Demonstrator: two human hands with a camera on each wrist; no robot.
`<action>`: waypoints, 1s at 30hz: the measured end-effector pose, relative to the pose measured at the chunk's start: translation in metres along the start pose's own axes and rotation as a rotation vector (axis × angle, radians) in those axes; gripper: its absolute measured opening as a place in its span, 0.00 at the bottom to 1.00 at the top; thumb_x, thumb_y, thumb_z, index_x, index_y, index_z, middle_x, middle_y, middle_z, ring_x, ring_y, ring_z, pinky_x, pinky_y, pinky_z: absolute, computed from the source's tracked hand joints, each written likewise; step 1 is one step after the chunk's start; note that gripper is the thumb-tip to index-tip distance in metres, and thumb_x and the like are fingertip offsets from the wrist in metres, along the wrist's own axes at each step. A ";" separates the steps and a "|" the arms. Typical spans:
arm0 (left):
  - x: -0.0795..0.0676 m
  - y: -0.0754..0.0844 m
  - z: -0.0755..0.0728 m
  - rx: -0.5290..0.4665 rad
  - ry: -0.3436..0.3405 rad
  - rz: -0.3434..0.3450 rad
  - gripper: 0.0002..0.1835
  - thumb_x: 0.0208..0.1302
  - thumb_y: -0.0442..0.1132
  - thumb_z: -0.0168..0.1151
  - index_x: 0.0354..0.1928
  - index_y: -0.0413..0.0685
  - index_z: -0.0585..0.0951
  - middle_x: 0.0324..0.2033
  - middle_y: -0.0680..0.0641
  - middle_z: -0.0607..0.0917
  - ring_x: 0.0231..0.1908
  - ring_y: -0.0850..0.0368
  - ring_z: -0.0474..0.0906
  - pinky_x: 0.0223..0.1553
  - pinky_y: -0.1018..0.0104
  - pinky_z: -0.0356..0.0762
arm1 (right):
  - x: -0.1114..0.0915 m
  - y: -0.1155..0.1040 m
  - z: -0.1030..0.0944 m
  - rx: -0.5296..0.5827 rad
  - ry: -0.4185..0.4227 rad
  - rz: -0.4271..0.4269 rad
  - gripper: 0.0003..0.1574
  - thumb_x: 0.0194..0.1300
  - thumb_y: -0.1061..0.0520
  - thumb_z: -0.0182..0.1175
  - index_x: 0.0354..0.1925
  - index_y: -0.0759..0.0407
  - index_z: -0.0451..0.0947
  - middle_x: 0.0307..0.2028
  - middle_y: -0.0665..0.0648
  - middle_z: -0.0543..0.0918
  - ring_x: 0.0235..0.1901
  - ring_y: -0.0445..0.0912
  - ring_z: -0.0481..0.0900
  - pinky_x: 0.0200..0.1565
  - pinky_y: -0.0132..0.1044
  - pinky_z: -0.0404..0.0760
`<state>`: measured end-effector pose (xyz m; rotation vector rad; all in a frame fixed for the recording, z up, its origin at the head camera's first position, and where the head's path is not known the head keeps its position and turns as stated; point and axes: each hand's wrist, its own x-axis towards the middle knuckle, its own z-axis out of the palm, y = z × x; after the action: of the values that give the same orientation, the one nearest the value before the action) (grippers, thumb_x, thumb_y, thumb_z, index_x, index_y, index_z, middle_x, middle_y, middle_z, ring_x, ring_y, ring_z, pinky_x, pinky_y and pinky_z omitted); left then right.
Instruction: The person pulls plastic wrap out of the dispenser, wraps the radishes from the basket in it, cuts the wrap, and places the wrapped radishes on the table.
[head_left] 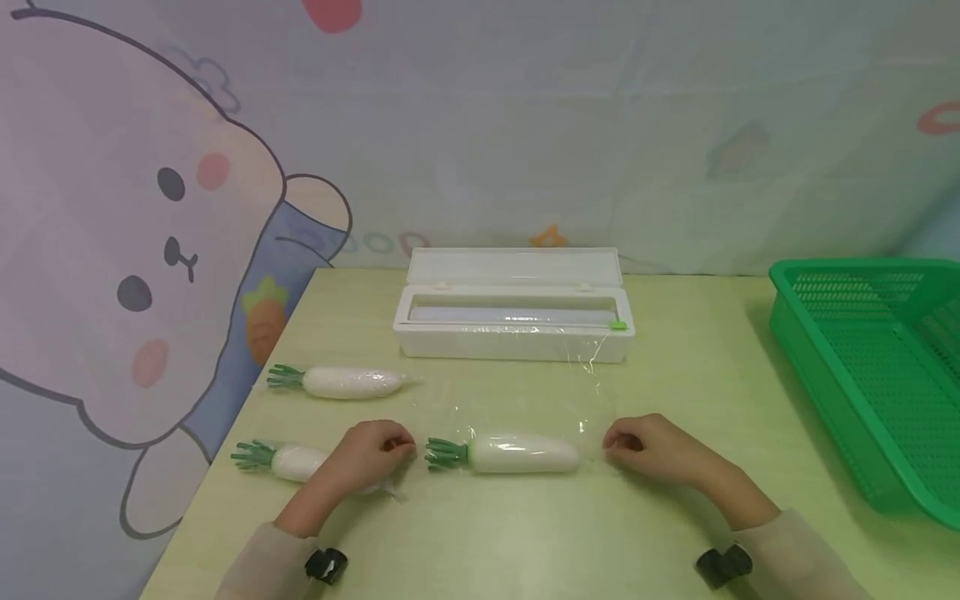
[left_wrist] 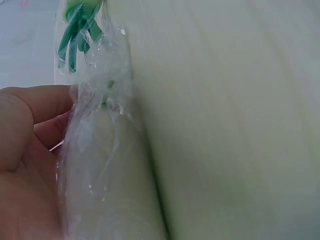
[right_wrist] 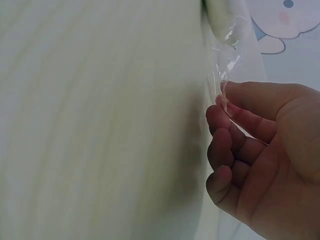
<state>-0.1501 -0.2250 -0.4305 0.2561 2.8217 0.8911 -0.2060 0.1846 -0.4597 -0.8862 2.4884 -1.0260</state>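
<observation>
A white radish point(head_left: 522, 455) with a green stub of leaves lies at the middle of the table, under a clear sheet of cling film point(head_left: 585, 400) drawn from the white box behind it. At its leafy end, my left hand point(head_left: 369, 454) pinches the film's left edge, above a film-wrapped radish point(head_left: 296, 463). Beyond the root tip, my right hand point(head_left: 656, 448) pinches the right corner between thumb and fingers. In the right wrist view the gathered film point(right_wrist: 223, 95) shows between those fingertips. A wrapped radish point(left_wrist: 107, 180) hides the left fingertips in the left wrist view.
The white cling film box point(head_left: 513, 342) stands at the back with its lid up, the roll inside and a green slider point(head_left: 618, 325) on its right. Another radish point(head_left: 352, 382) lies at the left. A green basket point(head_left: 825, 383) stands at the right edge.
</observation>
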 end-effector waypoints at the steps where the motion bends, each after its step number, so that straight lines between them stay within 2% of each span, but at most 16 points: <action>1: -0.001 0.000 -0.001 0.009 0.017 -0.002 0.04 0.64 0.36 0.62 0.35 0.46 0.85 0.29 0.54 0.82 0.31 0.61 0.74 0.36 0.63 0.73 | -0.001 -0.001 -0.002 -0.005 0.008 0.002 0.03 0.65 0.58 0.61 0.37 0.57 0.80 0.27 0.44 0.78 0.29 0.33 0.72 0.33 0.31 0.74; 4: -0.004 0.003 -0.002 0.072 0.108 0.023 0.05 0.63 0.35 0.62 0.38 0.45 0.85 0.32 0.52 0.84 0.33 0.58 0.77 0.38 0.60 0.74 | -0.006 -0.009 -0.009 -0.036 0.062 0.009 0.07 0.66 0.59 0.59 0.41 0.60 0.80 0.31 0.46 0.80 0.31 0.36 0.73 0.34 0.32 0.75; 6: -0.006 0.008 -0.002 0.135 0.200 0.071 0.06 0.62 0.35 0.63 0.39 0.44 0.85 0.34 0.50 0.85 0.35 0.54 0.78 0.39 0.55 0.73 | -0.008 -0.017 -0.013 -0.069 0.130 0.016 0.09 0.66 0.60 0.59 0.44 0.62 0.80 0.35 0.48 0.81 0.33 0.38 0.74 0.35 0.32 0.75; 9: -0.011 0.022 0.003 0.217 0.339 0.190 0.06 0.58 0.32 0.66 0.38 0.43 0.85 0.35 0.49 0.86 0.36 0.50 0.79 0.38 0.52 0.71 | -0.011 -0.033 -0.015 -0.106 0.243 -0.001 0.10 0.66 0.61 0.60 0.45 0.61 0.80 0.39 0.48 0.82 0.36 0.40 0.75 0.36 0.34 0.76; 12: -0.015 0.038 0.013 0.271 0.418 0.351 0.06 0.54 0.31 0.69 0.36 0.44 0.85 0.33 0.50 0.85 0.35 0.52 0.79 0.36 0.55 0.70 | -0.010 -0.051 -0.011 -0.131 0.329 -0.087 0.09 0.64 0.63 0.61 0.43 0.57 0.81 0.39 0.47 0.83 0.37 0.40 0.77 0.37 0.38 0.77; 15: -0.018 0.053 0.026 0.314 0.420 0.476 0.07 0.53 0.33 0.71 0.35 0.47 0.84 0.33 0.54 0.84 0.35 0.57 0.77 0.37 0.59 0.69 | -0.007 -0.068 0.001 -0.184 0.370 -0.216 0.09 0.62 0.65 0.63 0.41 0.54 0.81 0.38 0.45 0.82 0.38 0.39 0.78 0.40 0.39 0.79; 17: -0.018 0.062 0.033 0.338 0.398 0.513 0.07 0.54 0.34 0.70 0.36 0.48 0.84 0.34 0.55 0.84 0.37 0.58 0.77 0.38 0.60 0.69 | -0.003 -0.078 0.011 -0.233 0.376 -0.290 0.10 0.59 0.65 0.64 0.39 0.55 0.81 0.39 0.46 0.82 0.39 0.41 0.78 0.42 0.39 0.79; 20: -0.017 0.068 0.045 0.363 0.381 0.547 0.09 0.54 0.34 0.69 0.38 0.48 0.84 0.37 0.54 0.83 0.40 0.57 0.77 0.41 0.58 0.70 | 0.003 -0.084 0.028 -0.315 0.343 -0.355 0.09 0.57 0.64 0.65 0.39 0.57 0.81 0.39 0.48 0.81 0.42 0.44 0.78 0.45 0.39 0.79; 25: -0.016 0.068 0.055 0.398 0.350 0.531 0.11 0.54 0.35 0.69 0.41 0.48 0.83 0.42 0.51 0.82 0.45 0.53 0.77 0.43 0.54 0.73 | 0.013 -0.082 0.050 -0.416 0.296 -0.430 0.12 0.54 0.65 0.67 0.39 0.60 0.82 0.39 0.51 0.81 0.42 0.46 0.78 0.45 0.38 0.79; 30: -0.013 0.066 0.054 0.421 0.270 0.475 0.18 0.53 0.38 0.71 0.47 0.45 0.81 0.48 0.45 0.81 0.49 0.48 0.77 0.47 0.51 0.74 | 0.018 -0.079 0.055 -0.465 0.296 -0.388 0.14 0.52 0.64 0.67 0.41 0.58 0.82 0.41 0.53 0.81 0.43 0.48 0.77 0.46 0.39 0.79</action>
<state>-0.1191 -0.1445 -0.4337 0.9596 3.2431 0.4029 -0.1591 0.1001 -0.4423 -1.4980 2.9435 -0.7284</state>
